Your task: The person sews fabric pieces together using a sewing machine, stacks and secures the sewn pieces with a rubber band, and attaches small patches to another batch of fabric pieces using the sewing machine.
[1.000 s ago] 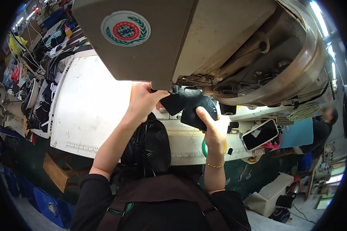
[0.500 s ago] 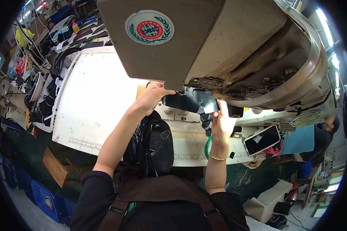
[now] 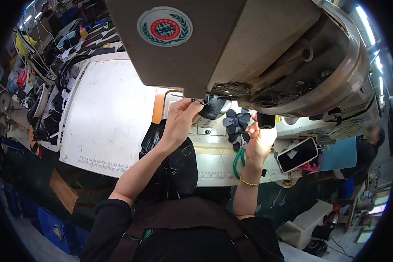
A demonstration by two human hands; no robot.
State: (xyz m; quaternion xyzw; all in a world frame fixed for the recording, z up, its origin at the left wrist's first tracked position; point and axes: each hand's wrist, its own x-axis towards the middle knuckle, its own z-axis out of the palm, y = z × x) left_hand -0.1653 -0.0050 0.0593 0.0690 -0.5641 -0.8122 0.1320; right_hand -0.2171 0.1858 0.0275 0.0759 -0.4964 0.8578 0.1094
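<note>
Under the head of a sewing machine [image 3: 183, 48], my left hand [image 3: 181, 118] pinches the edge of a shiny black piece of material [image 3: 212, 108]. The piece is bent and lies by the needle area, partly hidden by the machine. My right hand [image 3: 260, 142] is apart from it, fingers loosely bent and spread, with nothing visible in them. A dark machine part [image 3: 266, 121] covers some of its fingertips. Small rounded dark pieces [image 3: 236, 124] lie in a pile beside that hand, and green-handled scissors [image 3: 239, 163] rest just below.
A white work table [image 3: 105, 109] with a printed ruler edge extends left. Black bundled pieces [image 3: 179, 166] hang over its front edge. A phone [image 3: 298, 155] lies at the right near a blue sheet [image 3: 338, 157]. Another person [image 3: 371, 144] is at the far right.
My right hand has let go of the black piece and moved slightly down and right. The piece has turned and bunched beside my left hand, uncovering the rounded pieces.
</note>
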